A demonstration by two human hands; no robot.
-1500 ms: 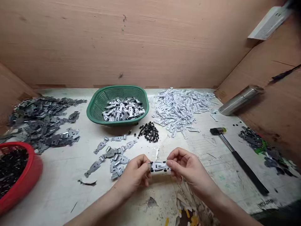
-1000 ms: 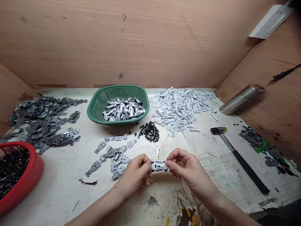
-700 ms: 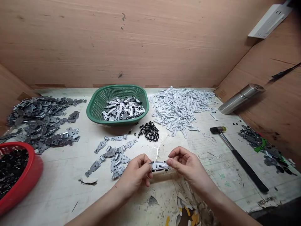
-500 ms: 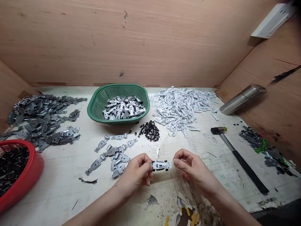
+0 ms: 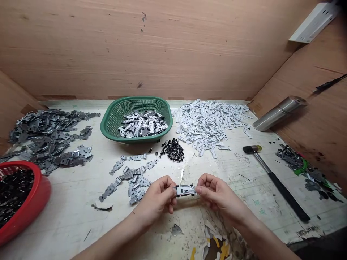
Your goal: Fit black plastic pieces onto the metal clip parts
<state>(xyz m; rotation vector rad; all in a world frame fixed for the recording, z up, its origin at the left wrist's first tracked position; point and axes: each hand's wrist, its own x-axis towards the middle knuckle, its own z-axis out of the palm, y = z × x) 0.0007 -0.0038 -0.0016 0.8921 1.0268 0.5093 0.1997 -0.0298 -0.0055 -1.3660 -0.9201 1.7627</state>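
I see a small white toy car with black wheels (image 5: 185, 190) at the lower centre of the frame, between the person's hands. The left hand (image 5: 159, 196) pinches its left end; the right hand (image 5: 217, 191) has thumb and finger on its right end. Fingers hide both tips.

Loose grey plates (image 5: 129, 174) lie just left of it, between the left hand and the green basket (image 5: 106, 124), which holds similar white-and-black pieces. A heap of tiny black parts (image 5: 172, 150) sits straight above the car in view, with a spread of white pieces (image 5: 208, 124) beyond. A dark grey pile (image 5: 48, 126) fills the left side over a red basket (image 5: 43, 195). On the right are a hammer (image 5: 279, 185) and a leaning steel flask (image 5: 279, 113).

Any marks on the car are too small for me to read.

Half a second ago the right fingertips were clear of the car; now they touch it.
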